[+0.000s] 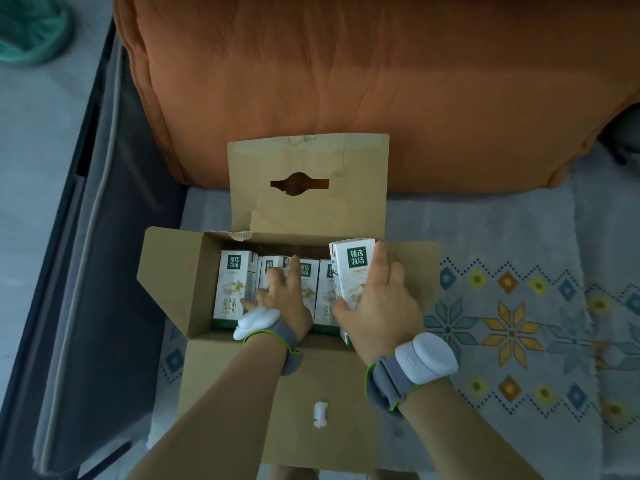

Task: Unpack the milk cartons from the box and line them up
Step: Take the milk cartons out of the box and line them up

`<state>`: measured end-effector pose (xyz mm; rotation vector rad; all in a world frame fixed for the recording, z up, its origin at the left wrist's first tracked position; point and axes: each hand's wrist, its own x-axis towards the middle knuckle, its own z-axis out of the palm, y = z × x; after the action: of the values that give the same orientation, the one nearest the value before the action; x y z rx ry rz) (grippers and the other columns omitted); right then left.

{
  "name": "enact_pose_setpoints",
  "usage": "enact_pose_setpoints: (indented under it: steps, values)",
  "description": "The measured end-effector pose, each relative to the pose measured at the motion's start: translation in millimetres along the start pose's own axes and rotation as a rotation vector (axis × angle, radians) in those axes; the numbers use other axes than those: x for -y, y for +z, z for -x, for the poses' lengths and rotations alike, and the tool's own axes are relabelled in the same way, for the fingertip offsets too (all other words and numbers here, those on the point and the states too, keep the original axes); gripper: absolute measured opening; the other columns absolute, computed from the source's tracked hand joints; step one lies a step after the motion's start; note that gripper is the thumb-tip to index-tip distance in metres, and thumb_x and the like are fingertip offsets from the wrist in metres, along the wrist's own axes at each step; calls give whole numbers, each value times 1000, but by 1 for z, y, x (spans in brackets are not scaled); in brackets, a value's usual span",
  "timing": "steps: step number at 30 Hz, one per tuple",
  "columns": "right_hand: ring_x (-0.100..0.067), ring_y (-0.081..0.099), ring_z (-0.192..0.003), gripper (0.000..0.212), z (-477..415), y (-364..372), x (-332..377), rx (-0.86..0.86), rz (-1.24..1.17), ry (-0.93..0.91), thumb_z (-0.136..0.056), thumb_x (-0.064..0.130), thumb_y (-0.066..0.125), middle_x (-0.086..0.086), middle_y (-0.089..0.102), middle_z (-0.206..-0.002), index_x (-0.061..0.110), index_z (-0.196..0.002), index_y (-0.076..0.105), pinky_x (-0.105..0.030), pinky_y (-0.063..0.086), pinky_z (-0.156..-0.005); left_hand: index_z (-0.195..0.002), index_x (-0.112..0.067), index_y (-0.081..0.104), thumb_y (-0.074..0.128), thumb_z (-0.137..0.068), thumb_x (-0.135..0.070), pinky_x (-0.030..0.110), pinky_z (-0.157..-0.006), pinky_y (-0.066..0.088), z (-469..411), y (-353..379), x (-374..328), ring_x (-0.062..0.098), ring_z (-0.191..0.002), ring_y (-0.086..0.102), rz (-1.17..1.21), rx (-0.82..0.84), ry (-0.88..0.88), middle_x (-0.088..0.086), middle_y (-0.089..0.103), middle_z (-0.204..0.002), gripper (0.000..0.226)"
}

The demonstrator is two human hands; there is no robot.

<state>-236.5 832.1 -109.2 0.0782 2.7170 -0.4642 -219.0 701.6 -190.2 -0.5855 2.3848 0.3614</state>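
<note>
One carton (351, 271) is in your right hand (377, 306), lifted at the right end of the box (173, 275), thumb on the near face and fingers round the far side. Four more milk cartons (232, 289) show upright in a row inside; whether others sit behind them is hidden. Your left hand (282, 296) is down among the middle ones, fingers spread, gripping nothing that I can see. These are probably full, so fairly heavy for their size, stiff-walled but dentable, with a smooth coating that may slip. Take them across the two broad faces, mid-height, and don't squeeze. Flaps are folded out, and the patterned cloth (519, 306) to the right is where the row could go.
</note>
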Motion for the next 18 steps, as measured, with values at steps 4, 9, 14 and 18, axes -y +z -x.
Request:
enact_pose_setpoints:
  steps: [4,9,14,18]
  values:
    - [-24,55,-87,94,-1,2,2,2,13,-9,-76,42,63,-6,41,-121,16,-147,7,-28,37,-55,-143,-28,-12,58,-79,-30,60,-107,16,0,8,-3,37,-116,44,-5,-21,-54,7,19,-138,94]
    - [-24,56,-86,93,-2,2,1,7,15,-10,-77,43,63,-6,41,-122,16,-147,8,-28,36,-55,-144,-13,-6,59,-80,-23,46,-105,28,-7,11,-1,37,-123,40,-27,-25,-121,18,25,-144,91]
    - [-23,55,-85,94,-3,0,1,-8,15,-5,-76,44,63,-5,42,-120,17,-147,9,-27,35,-54,-144,-19,-8,53,-85,-24,47,-98,37,-16,11,-7,40,-123,35,-81,43,-138,23,33,-138,86]
    - [-24,55,-85,94,-4,-1,0,-12,11,-12,-75,43,64,-5,43,-120,17,-147,11,-27,34,-54,-145,-22,-9,57,-85,-29,44,-95,40,-17,14,-14,39,-121,37,-153,-37,-125,23,31,-138,89]
